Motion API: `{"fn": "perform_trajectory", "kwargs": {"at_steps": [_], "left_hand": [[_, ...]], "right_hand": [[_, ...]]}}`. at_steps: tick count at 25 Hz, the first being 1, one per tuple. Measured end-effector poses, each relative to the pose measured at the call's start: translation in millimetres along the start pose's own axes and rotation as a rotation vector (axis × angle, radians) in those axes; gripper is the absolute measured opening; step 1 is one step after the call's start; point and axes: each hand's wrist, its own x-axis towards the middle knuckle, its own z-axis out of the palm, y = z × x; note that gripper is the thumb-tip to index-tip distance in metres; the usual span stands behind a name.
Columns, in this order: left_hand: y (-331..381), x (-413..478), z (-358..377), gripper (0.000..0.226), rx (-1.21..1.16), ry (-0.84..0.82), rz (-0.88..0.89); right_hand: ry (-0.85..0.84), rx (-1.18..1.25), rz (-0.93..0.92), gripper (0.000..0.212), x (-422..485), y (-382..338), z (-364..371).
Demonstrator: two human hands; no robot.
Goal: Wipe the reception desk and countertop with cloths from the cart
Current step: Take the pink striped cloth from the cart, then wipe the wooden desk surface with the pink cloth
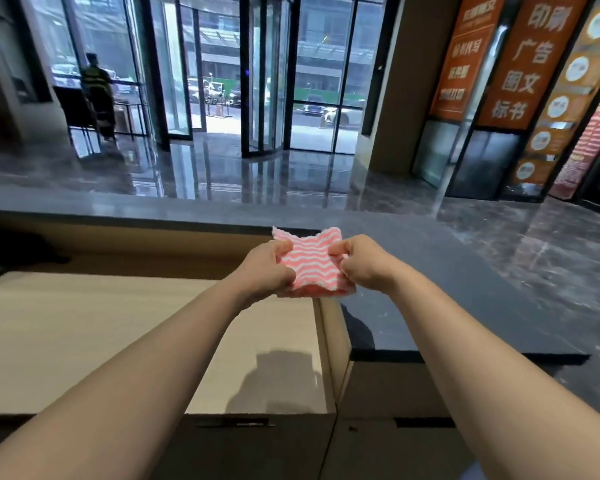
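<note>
A pink cloth with white wavy stripes (313, 266) is held up in the air in the middle of the view, folded into a small square. My left hand (269, 268) grips its left edge with curled fingers and my right hand (359, 263) pinches its right edge. Below the cloth lies the light beige desk surface (118, 334). The dark stone countertop (447, 289) runs behind the desk and along its right side. No cart is in view.
A dark object (11, 252) sits at the far left of the desk. Beyond the counter spreads a glossy lobby floor (257, 174) with a glass revolving door (222, 71). A person (99, 95) stands far off at the left. Orange signs (520, 60) line the right wall.
</note>
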Motion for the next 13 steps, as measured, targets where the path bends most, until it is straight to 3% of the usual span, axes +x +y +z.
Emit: {"fn": "perform_trajectory", "kwargs": {"at_steps": [4,13], "left_hand": [[-33.0,-2.9,-17.4,0.068,0.064,0.058,-0.089],[-116.1,29.9,-51.6,0.028,0.251,-0.016,-0.159]], "right_hand": [[-0.112,-0.008,-0.050,0.034,26.1,-8.0,38.0],[-0.197,-0.267,-0.097,0.036,89.9,-21.4,125.4]]}}
